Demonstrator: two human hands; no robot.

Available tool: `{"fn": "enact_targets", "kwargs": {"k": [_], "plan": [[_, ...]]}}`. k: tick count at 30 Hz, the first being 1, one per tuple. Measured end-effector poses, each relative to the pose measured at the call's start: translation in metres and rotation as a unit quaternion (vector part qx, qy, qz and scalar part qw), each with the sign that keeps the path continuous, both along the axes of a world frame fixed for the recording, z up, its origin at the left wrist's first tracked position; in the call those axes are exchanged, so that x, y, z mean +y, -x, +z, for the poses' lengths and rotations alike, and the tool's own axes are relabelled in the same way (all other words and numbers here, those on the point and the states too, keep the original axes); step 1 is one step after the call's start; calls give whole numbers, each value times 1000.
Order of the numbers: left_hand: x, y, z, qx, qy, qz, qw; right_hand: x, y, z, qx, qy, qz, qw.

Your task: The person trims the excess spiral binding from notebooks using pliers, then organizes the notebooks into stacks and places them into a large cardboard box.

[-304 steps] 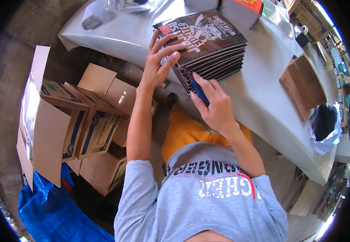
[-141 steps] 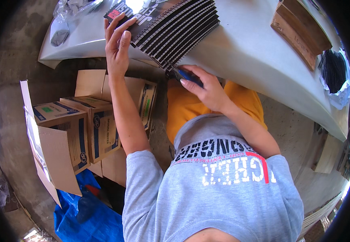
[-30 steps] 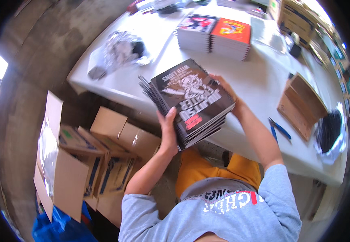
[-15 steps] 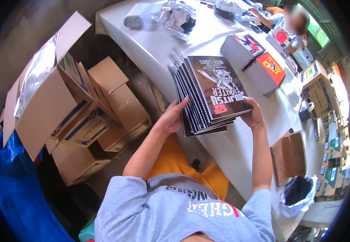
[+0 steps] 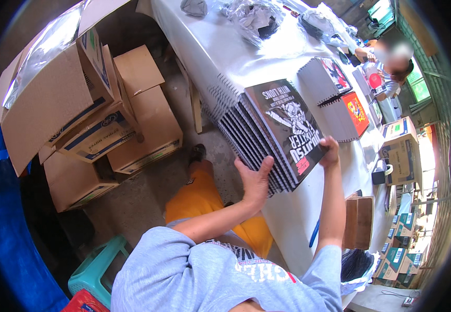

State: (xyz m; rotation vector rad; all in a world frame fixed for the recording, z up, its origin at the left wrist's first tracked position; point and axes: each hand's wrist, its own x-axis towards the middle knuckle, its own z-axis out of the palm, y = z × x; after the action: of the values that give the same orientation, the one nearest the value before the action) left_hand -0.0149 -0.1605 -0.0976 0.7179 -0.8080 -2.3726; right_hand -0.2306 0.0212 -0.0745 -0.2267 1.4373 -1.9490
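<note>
A stack of spiral notebooks (image 5: 288, 127) with dark brown covers and a white figure on the top one is held tilted between my hands, over the near edge of the white-covered table (image 5: 282, 213). Their wire bindings face left, and the rows at the far left end fan out a little. My left hand (image 5: 255, 182) presses against the bound side near its lower corner, thumb raised, with some fingers hidden. My right hand (image 5: 330, 152) is closed around the lower right edge, its thumb by the top cover.
Two more notebook stacks, one with a red cover (image 5: 354, 114), stand farther back. Plastic bags (image 5: 254, 21) lie at the far end, near another person (image 5: 389, 65). Cardboard boxes (image 5: 145, 125) pile up on the left. A brown box (image 5: 358, 221) and a green stool (image 5: 98, 268) are close by.
My left hand has slid down the bound side to the lower corner. The stack has turned, and its notebooks lie more evenly together. The whole view has shifted too.
</note>
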Motion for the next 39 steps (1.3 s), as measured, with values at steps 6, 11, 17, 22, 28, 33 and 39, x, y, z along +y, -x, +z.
{"fn": "enact_targets", "kwargs": {"k": [6,11,17,22,28,33,39], "plan": [[15,17,9,-49,-15,-120,991,-31,69,16,2,-12,121,993],[-71,-19,-48,-33,118,-190,974,-42,24,59,151,-126,58,979],[-188,15,-37,172,246,-289,909,2,-133,37,254,-130,-224,932],[-182,19,-44,99,341,-247,902,-81,-243,-11,424,-560,-165,692],[-133,-10,-17,11,386,-161,908,-67,-190,-9,326,-505,-240,762],[-56,-44,-18,-6,393,-96,915,-10,-125,-5,352,-356,-172,848],[-41,-43,-28,-13,360,-87,929,-7,-111,9,412,-408,-92,810]]}}
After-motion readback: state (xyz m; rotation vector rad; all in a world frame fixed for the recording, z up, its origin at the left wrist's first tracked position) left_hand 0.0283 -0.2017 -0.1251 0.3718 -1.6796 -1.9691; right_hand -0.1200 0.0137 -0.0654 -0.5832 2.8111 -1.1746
